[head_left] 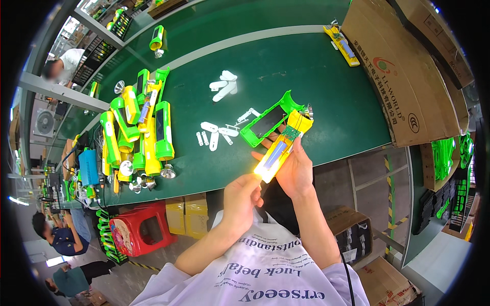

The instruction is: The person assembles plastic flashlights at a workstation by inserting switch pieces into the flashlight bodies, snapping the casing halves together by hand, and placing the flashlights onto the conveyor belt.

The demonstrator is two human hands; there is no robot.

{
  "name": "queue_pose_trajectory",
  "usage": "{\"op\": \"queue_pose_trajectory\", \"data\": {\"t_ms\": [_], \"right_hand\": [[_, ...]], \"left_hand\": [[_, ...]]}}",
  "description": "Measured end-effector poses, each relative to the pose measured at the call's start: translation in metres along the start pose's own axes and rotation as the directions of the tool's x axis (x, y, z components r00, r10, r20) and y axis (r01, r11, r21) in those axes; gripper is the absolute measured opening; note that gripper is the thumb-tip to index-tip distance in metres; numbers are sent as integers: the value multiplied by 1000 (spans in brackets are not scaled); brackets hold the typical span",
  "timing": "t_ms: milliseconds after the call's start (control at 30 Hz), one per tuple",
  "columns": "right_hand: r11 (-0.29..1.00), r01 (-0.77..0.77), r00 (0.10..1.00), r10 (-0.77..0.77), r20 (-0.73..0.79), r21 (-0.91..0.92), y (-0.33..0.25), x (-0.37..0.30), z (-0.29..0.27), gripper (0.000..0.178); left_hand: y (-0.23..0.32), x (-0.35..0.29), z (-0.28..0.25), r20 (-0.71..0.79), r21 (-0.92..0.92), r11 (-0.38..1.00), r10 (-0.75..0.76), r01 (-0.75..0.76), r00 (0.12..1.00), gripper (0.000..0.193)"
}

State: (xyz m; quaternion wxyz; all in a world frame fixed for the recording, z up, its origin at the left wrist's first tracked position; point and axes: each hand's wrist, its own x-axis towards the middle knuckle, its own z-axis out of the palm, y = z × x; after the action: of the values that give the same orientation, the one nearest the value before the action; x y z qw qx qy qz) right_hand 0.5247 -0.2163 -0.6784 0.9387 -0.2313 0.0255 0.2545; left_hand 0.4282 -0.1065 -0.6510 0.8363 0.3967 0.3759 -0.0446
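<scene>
Presently, a yellow half (276, 152) of a lamp body is held between both hands, just right of the green shell (268, 122), which serves as reference for all places below. Yellow half: long, narrow, open-faced trough in smooth plastic, tilted, its wider head pointing away from the wearer. Inside it, a smooth blue cylinder (277, 154) lies lengthwise; above that, a small flat green board (291, 133) with fine wires. At the head, a shiny metallic reflector (308, 111), cup-shaped. Near end glows bright yellow-white, edges washed out by glare.

Left hand (241, 201), below the shell: thumb and fingers pinch the glowing end. Right hand (293, 173), below and right of the shell: palm up under the yellow half, thumb along its edge, fingertips showing past the other side.

Shell: glossy plastic, shallow and elongated, curved lip at its far end, dark rectangular panel set in it. Left of it, matte white pieces (218, 133), rounded and slender; farther up-left, a second white cluster (224, 85). Well left, a pile (135, 127) of green-and-yellow lamps, several with mirror-like cups. Well right, a brown carton (377, 76), corrugated board. Beneath the shell, a smooth dark-green tabletop (306, 66).
</scene>
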Motion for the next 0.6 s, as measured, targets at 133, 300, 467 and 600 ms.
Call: {"op": "queue_pose_trajectory", "data": {"t_ms": [133, 300, 467, 600], "right_hand": [[999, 10, 1000, -11, 10, 30, 1, 0, -2, 52], [999, 15, 1000, -16, 21, 44, 1, 0, -4, 51], [999, 9, 1000, -9, 14, 43, 2, -1, -5, 52], [999, 9, 1000, -10, 28, 38, 2, -1, -4, 52]], "left_hand": [[-5, -3, 5, -36, 62, 998, 24, -21, 999, 11], [-4, 1, 3, -75, 103, 994, 40, -32, 996, 10], [-7, 4, -2, -47, 91, 996, 13, -9, 999, 7], [-5, 5, 0, -45, 135, 988, 85, -78, 995, 14]]}}
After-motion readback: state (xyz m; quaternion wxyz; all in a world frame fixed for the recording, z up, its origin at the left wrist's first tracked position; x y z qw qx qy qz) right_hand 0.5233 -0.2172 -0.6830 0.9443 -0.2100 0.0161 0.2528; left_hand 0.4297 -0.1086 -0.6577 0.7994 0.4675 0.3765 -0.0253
